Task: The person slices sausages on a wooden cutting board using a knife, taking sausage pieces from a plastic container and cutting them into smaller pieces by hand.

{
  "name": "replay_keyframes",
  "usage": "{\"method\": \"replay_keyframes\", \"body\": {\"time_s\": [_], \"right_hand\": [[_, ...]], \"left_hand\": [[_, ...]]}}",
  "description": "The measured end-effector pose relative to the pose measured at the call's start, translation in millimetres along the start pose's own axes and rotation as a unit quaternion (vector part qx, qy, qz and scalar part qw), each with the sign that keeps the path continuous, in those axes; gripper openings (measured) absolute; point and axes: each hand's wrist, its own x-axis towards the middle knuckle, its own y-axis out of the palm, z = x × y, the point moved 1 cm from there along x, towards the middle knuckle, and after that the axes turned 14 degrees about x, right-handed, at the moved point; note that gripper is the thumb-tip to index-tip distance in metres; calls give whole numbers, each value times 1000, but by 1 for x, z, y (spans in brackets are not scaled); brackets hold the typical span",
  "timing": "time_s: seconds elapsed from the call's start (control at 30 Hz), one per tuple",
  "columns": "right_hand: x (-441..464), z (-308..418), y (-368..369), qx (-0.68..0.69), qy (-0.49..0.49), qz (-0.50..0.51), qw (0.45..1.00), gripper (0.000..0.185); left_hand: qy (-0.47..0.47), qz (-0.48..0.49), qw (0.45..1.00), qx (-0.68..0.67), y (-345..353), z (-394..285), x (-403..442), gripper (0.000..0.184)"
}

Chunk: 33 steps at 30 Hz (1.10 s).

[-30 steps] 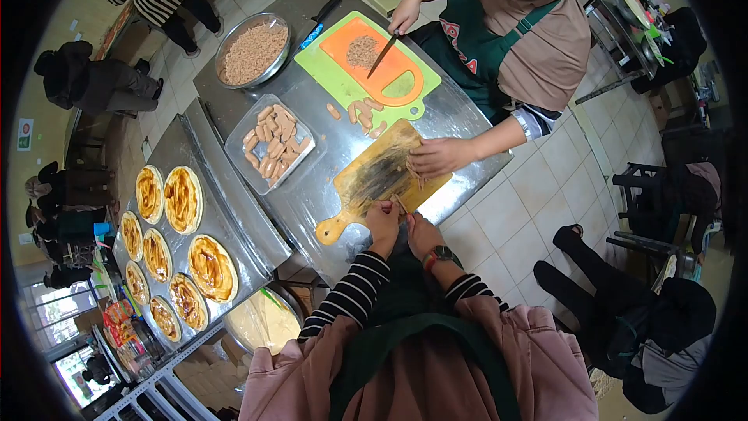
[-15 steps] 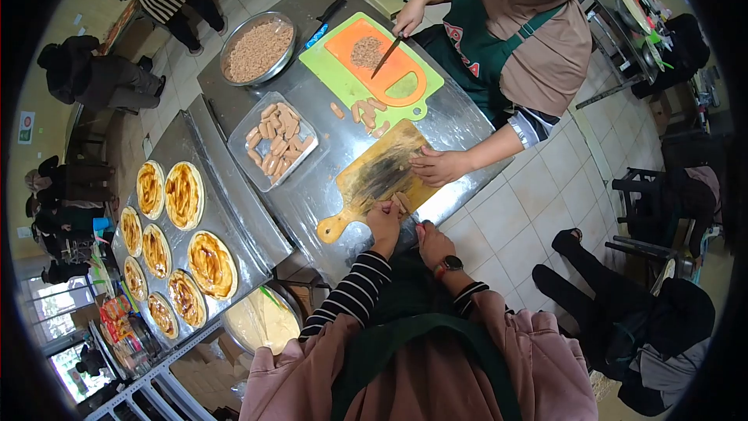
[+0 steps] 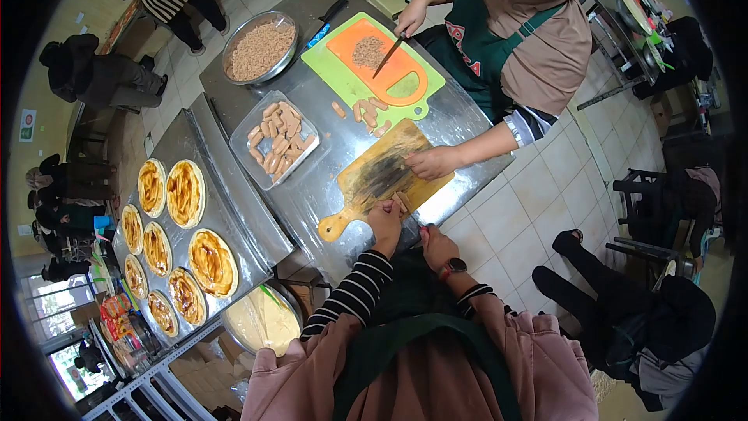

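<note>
My left hand (image 3: 384,222) is closed on a piece of sausage (image 3: 400,202) at the lower edge of the wooden cutting board (image 3: 354,187). Just right of it, off the board by the table edge, my right hand (image 3: 439,249) is wrapped round what looks like a knife (image 3: 424,231); only its dark and reddish handle end shows, and the blade cannot be made out. A co-worker's hand (image 3: 435,162) reaches onto the same board, fingertips on its scratched surface. Their other hand (image 3: 410,19) grips a dark knife (image 3: 388,57) over chopped meat (image 3: 368,52) on an orange board (image 3: 349,45).
A clear tub of sausages (image 3: 274,144) stands left of the wooden board. Loose sausage pieces (image 3: 368,113) lie by the green board (image 3: 321,58). A steel bowl of mince (image 3: 260,48) is at the back, near another knife (image 3: 333,11). Sauced dough rounds (image 3: 212,263) cover the left table.
The co-worker's hand on the wooden board has shifted slightly left, its fingers drawn closer together. My hands stay nearly in place, with the right turned a little.
</note>
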Motion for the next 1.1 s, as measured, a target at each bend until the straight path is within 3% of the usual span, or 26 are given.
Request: {"method": "replay_keyframes", "body": {"time_s": [1.1], "right_hand": [[39,23,13,61,2,32,998,42]], "left_hand": [[38,-32,993,104,-1,1,-1,16]]}}
